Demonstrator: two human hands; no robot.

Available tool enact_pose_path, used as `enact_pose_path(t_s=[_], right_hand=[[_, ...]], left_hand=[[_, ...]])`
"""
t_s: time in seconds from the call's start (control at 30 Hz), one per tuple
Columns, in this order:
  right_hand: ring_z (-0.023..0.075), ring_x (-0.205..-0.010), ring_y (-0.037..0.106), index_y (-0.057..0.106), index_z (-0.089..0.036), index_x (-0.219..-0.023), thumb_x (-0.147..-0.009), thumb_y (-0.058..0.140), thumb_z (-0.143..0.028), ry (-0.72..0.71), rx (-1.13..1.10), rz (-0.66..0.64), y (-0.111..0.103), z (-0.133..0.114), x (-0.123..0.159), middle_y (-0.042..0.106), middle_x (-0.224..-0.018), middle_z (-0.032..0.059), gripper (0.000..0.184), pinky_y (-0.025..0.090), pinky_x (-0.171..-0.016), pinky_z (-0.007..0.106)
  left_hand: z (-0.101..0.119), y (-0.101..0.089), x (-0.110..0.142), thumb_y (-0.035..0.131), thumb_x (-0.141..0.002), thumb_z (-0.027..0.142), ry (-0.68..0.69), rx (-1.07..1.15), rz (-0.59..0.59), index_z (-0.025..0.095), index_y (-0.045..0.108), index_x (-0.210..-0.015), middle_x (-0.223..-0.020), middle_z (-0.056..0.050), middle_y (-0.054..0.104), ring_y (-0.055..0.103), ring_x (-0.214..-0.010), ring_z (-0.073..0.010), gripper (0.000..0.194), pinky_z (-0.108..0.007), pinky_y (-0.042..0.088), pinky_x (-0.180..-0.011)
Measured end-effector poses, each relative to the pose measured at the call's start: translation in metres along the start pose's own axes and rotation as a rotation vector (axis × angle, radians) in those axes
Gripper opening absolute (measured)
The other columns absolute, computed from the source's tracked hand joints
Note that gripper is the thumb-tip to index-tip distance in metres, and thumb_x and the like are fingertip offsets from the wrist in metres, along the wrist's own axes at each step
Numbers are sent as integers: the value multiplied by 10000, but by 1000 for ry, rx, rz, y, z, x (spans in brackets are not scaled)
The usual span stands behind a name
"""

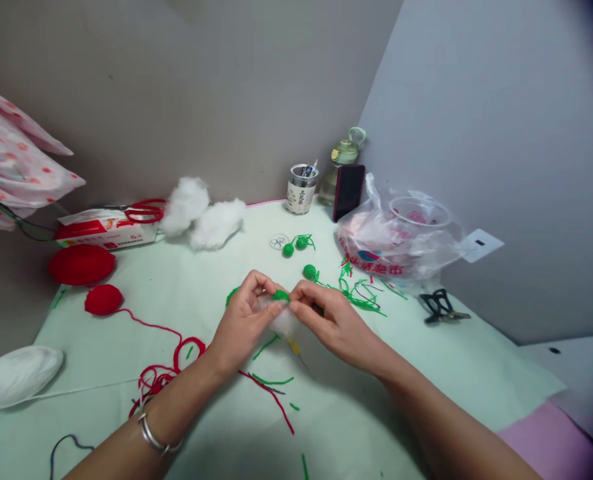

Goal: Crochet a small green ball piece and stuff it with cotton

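Note:
A small green crocheted piece [280, 295] is pinched between the fingertips of my left hand [241, 320], which is closed on it. My right hand [333, 323] is also closed, its thumb and fingers pressed together at the right edge of the same piece. Wispy white stuffing [285, 325] shows just below the piece, between the hands. Under them a yellow-handled tool [295, 347] with a thin metal tip lies on the table. More green crochet [232, 295] peeks out behind my left hand. Beyond my fingers sits a small green crocheted ball [309, 271] with loose yarn.
Red yarn [103, 300] and white yarn [19, 377] lie at left. Behind are a tissue box [109, 230] with red scissors [145, 211], white fluff [217, 223], a pen tin [301, 190] and a phone [349, 192]. A plastic bag [396, 240] and black claw clip [441, 307] stand right.

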State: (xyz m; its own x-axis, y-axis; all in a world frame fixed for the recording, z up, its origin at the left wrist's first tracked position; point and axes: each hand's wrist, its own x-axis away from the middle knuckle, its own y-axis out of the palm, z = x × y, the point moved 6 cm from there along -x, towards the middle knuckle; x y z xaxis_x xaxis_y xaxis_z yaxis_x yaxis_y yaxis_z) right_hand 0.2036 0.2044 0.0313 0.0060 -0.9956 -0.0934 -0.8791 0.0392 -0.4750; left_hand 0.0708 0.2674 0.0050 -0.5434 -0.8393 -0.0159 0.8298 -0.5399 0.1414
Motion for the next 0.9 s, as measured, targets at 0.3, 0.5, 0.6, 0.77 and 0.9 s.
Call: enact_pose_path(t_s=[0.3,0.5,0.6,0.77,0.9], right_hand=[[103,-577,335,449,-231,-685,-845,565,-251,90,-81,45,12,7,-4,377,-619,-75,198,263,-547,259],[109,-546,333,412,-240,-614,-823,622,-322,144,-24,273,-8,26,-7,390,-561,-64,307,255,-523,263],[110,-542,358,447,-237,-640,-870,608,-344,111,-2,249,-9,23,-6,421,-570,-62,300,275,-533,264],[128,-607,452,528,-227,-781,-985,485,-311,-1,80,86,4,6,-2,504,-658,-41,225,331,-615,270],[117,-616,420,499,-229,-816,-952,476,-196,-33,103,-20,16,-2,3,477,-692,-50,142,313,-628,267]], left_hand=[[-2,-1,6,716,-805,291,-40,-72,100,243,500,-862,-909,-4,667,615,-851,-194,229,-309,469,-786],[-6,3,7,665,-957,415,-143,79,-55,232,634,-1059,-958,0,634,594,-835,-161,211,-277,478,-757],[-4,2,4,755,-901,398,-125,99,-67,223,630,-1033,-947,12,631,601,-798,-144,251,-263,481,-727],[-5,-1,1,780,-832,340,-74,26,-5,227,547,-896,-848,36,617,548,-664,-124,266,-264,444,-637],[-6,-8,2,706,-816,266,11,-161,143,229,540,-868,-833,20,624,557,-729,-153,178,-287,439,-689]])
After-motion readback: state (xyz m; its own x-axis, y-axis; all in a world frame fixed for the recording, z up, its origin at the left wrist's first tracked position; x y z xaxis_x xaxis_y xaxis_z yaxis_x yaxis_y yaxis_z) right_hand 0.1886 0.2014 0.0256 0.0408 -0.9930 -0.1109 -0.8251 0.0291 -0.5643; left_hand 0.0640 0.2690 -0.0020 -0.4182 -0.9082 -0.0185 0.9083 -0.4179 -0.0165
